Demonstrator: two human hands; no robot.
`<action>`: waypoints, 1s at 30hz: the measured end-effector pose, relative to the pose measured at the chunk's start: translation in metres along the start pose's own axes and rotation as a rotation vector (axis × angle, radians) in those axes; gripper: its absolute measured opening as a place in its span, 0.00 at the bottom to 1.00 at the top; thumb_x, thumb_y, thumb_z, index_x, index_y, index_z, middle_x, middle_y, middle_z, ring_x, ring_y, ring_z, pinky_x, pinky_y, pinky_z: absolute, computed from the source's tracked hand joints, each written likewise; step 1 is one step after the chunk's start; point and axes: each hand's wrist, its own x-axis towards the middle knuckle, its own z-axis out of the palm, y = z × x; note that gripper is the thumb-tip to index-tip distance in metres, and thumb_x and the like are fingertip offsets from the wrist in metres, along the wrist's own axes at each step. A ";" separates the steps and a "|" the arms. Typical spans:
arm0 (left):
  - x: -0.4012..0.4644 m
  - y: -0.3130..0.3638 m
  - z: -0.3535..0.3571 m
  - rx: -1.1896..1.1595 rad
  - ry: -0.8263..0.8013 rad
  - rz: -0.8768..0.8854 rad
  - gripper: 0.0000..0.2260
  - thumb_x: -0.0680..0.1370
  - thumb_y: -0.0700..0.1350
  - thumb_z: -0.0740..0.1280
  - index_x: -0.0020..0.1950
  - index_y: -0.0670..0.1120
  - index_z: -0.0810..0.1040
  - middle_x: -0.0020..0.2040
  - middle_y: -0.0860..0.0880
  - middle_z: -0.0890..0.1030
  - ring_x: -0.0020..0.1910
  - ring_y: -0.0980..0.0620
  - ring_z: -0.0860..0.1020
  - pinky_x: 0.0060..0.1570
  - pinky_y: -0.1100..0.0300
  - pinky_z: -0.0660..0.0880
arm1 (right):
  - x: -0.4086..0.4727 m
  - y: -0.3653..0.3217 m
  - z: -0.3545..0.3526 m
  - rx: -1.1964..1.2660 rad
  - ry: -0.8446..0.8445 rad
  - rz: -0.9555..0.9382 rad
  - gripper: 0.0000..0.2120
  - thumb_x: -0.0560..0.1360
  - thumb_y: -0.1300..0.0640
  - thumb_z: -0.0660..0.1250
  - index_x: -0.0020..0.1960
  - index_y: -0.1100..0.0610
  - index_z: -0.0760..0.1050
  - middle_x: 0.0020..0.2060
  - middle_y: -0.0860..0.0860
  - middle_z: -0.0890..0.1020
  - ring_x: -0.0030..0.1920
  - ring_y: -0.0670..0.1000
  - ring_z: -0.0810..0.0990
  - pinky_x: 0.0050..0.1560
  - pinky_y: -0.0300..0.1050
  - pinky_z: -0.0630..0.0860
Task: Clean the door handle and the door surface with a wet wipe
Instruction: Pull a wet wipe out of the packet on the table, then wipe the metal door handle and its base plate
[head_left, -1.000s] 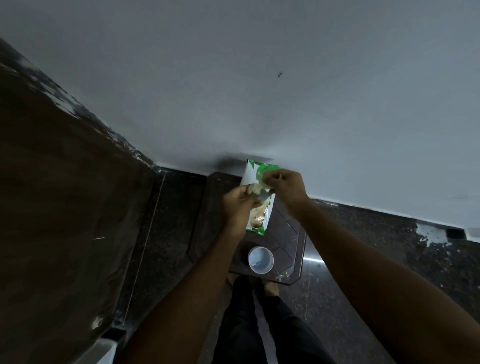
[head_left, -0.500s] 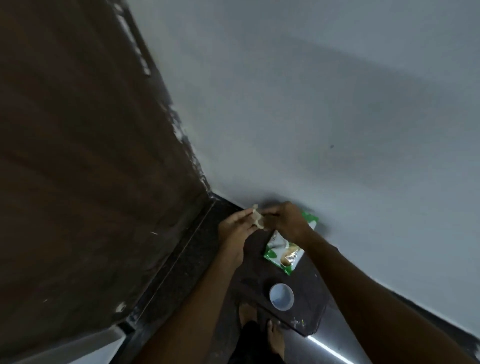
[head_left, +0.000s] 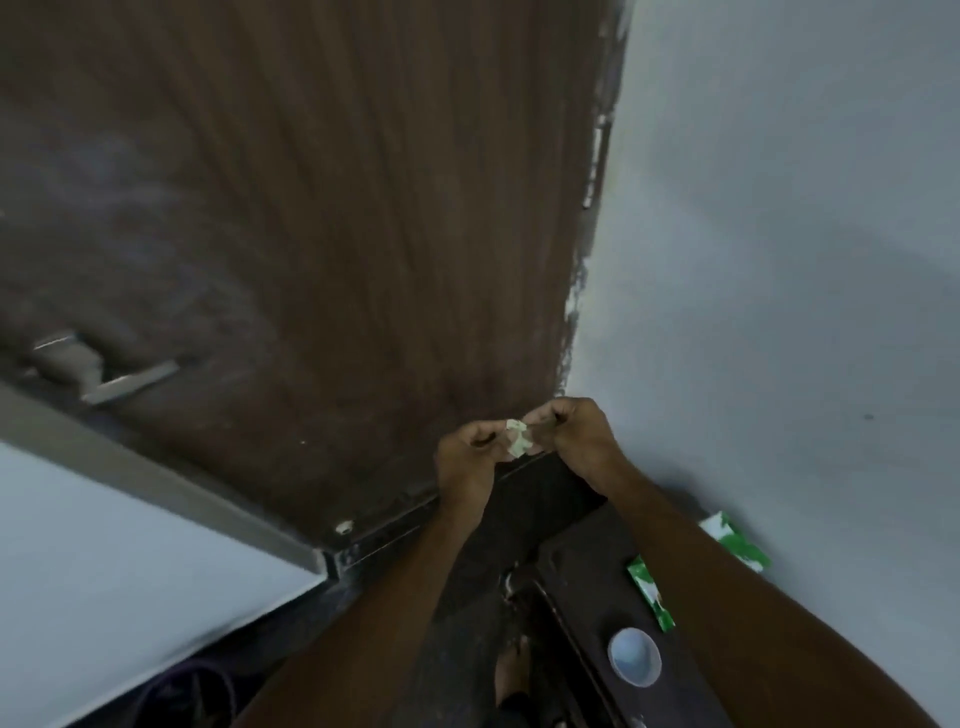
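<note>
A dark brown wooden door (head_left: 332, 218) fills the upper left of the head view. Its metal lever handle (head_left: 111, 376) sticks out at the far left. My left hand (head_left: 470, 457) and my right hand (head_left: 576, 441) meet low in front of the door's right side, both pinching a small folded pale wet wipe (head_left: 517, 439) between them. The green and white wipe packet (head_left: 696, 571) lies on a dark stool, partly hidden by my right forearm.
A white wall (head_left: 779, 260) stands to the right of the door. The dark stool (head_left: 587, 587) below also holds a small white cup (head_left: 634, 657). My bare foot (head_left: 511, 670) is on the dark floor. A pale door edge (head_left: 156, 483) runs diagonally at lower left.
My view has swung left from the wall and stool to the door. Both hands left the packet with a wipe and rose in front of the door.
</note>
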 end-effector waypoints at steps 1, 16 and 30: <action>-0.002 0.006 -0.010 0.003 0.049 0.005 0.08 0.74 0.40 0.76 0.51 0.38 0.85 0.43 0.42 0.87 0.39 0.51 0.85 0.39 0.60 0.81 | 0.002 -0.009 0.009 -0.058 -0.017 -0.024 0.05 0.73 0.70 0.73 0.48 0.67 0.83 0.44 0.66 0.85 0.33 0.49 0.82 0.36 0.39 0.82; -0.047 0.071 -0.221 -0.261 0.458 0.197 0.03 0.77 0.41 0.72 0.48 0.44 0.86 0.43 0.43 0.87 0.43 0.48 0.86 0.44 0.58 0.81 | -0.006 -0.149 0.212 -0.270 -0.590 -0.431 0.13 0.74 0.65 0.73 0.58 0.65 0.82 0.49 0.59 0.86 0.49 0.51 0.85 0.45 0.34 0.78; -0.014 0.096 -0.355 -0.156 0.597 0.260 0.06 0.76 0.55 0.72 0.51 0.58 0.86 0.44 0.55 0.88 0.46 0.57 0.86 0.45 0.64 0.81 | 0.012 -0.203 0.373 -0.256 -0.401 -0.471 0.10 0.74 0.66 0.72 0.54 0.58 0.85 0.41 0.50 0.86 0.27 0.42 0.79 0.30 0.32 0.75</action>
